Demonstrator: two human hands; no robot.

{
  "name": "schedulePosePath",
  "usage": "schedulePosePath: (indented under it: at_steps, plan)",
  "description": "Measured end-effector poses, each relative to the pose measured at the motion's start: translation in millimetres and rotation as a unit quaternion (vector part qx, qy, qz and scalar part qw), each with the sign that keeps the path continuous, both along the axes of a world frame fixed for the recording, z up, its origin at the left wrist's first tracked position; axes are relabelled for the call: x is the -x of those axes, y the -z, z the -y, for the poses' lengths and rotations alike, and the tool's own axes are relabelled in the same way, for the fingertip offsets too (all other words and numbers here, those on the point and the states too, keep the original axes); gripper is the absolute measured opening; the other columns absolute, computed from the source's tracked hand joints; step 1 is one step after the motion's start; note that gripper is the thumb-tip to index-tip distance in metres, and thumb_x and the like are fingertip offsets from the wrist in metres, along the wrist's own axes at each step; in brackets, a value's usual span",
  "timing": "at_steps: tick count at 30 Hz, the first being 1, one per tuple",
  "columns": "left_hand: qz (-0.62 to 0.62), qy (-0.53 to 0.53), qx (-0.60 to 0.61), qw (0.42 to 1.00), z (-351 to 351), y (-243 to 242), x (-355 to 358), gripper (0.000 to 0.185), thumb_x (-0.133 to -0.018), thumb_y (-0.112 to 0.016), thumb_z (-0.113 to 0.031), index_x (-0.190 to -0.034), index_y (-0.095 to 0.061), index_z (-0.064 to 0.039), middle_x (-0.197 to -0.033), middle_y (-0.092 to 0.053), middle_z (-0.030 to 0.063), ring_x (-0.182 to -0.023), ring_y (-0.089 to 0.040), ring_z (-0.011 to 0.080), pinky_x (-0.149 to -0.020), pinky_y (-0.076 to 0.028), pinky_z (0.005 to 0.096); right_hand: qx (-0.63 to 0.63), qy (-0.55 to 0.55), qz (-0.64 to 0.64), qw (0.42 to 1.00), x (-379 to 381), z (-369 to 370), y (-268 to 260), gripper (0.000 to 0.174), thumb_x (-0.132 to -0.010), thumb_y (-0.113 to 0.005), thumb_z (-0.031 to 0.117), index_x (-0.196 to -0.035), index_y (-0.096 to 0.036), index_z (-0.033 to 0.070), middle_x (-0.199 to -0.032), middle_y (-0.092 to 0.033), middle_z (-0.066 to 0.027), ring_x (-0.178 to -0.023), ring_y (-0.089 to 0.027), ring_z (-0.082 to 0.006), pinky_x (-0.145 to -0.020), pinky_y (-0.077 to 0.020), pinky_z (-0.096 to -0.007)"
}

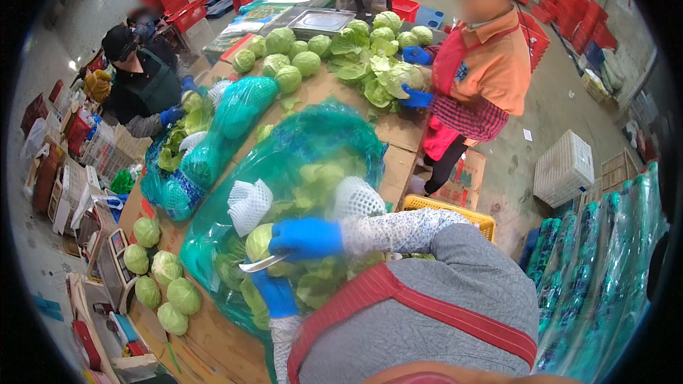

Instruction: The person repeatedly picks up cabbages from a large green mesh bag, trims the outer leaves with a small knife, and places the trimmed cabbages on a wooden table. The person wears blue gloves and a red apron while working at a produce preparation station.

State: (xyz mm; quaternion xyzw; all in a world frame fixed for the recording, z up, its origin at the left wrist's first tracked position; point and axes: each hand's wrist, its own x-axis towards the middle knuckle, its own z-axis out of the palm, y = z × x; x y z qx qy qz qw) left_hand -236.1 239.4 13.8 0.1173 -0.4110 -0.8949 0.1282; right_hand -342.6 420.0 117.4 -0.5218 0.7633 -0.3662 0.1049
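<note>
My right hand [307,237], in a blue glove, grips a knife [262,264] whose bare blade sticks out past the fingers. A pale green cabbage [259,242] sits right by the blade and the right fingers. Below it my left hand [276,292], also gloved in blue, holds the cabbage from underneath; its fingertips are partly hidden. Under both hands lies a large green plastic bag [213,224] of cabbages, with loose leaves [320,282] about. White foam net sleeves [249,207] [358,198] lie on the bag.
Several trimmed cabbages [183,296] sit on the cardboard-covered table [213,341] at left; more [307,64] stand at the far end by a scale [321,20]. Co-workers [475,64] [141,77] handle cabbages on both sides. A yellow crate [483,221] and filled green bags [592,256] stand behind me.
</note>
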Motion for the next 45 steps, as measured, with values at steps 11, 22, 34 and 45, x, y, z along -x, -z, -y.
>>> schedulePosePath:
  at_steps: [11, 22, 34, 45]
  plan:
    - [0.016, 0.025, -0.028, 0.999, -4.8, -0.3, -10.4, 0.055, -0.100, -0.050, -0.041, -0.145, -0.041, -0.009, -0.140, -0.051, 0.0104, -0.125, -0.051, 0.0258, -0.105, -0.042, 0.0406, 0.103, 0.010, -0.087, 0.991, -8.1, 1.5, 13.1, 0.025, -0.084, -0.067, 0.018, -0.107, -0.061, 0.014, -0.100, -0.055, -0.0123, -0.090, -0.060, -0.0330, -0.069, -0.0510, -0.0433]
    - [0.011, 0.034, -0.032, 0.999, -9.5, -5.0, -6.5, 0.056, -0.100, -0.050, -0.042, -0.145, -0.041, -0.010, -0.140, -0.051, 0.0106, -0.126, -0.051, 0.0259, -0.105, -0.042, 0.0409, 0.101, -0.025, -0.134, 0.985, -13.6, -1.9, 9.3, 0.027, -0.081, -0.070, 0.018, -0.107, -0.061, 0.013, -0.106, -0.054, -0.0145, -0.096, -0.058, -0.0363, -0.069, -0.0520, -0.0444]
    - [0.060, 0.044, -0.068, 0.995, -11.9, -17.4, -12.6, 0.056, -0.100, -0.050, -0.043, -0.145, -0.041, -0.010, -0.140, -0.050, 0.0108, -0.126, -0.051, 0.0259, -0.105, -0.042, 0.0411, 0.055, 0.013, -0.069, 0.996, -15.4, 1.3, 8.7, 0.038, -0.083, -0.070, 0.022, -0.118, -0.061, 0.010, -0.117, -0.055, -0.0163, -0.108, -0.055, -0.0343, -0.079, -0.0526, -0.0409]
    - [0.052, 0.065, 0.207, 0.975, 1.2, -59.1, 31.5, 0.054, -0.099, -0.054, -0.023, -0.146, -0.037, -0.002, -0.140, -0.047, 0.0157, -0.123, -0.050, 0.0256, -0.103, -0.043, 0.0381, 0.192, 0.126, 0.264, 0.937, 40.6, 14.7, 120.1, 0.090, -0.086, -0.068, 0.052, -0.152, -0.028, 0.006, -0.146, -0.044, -0.0221, -0.131, -0.047, -0.0320, -0.110, -0.0371, -0.0406]
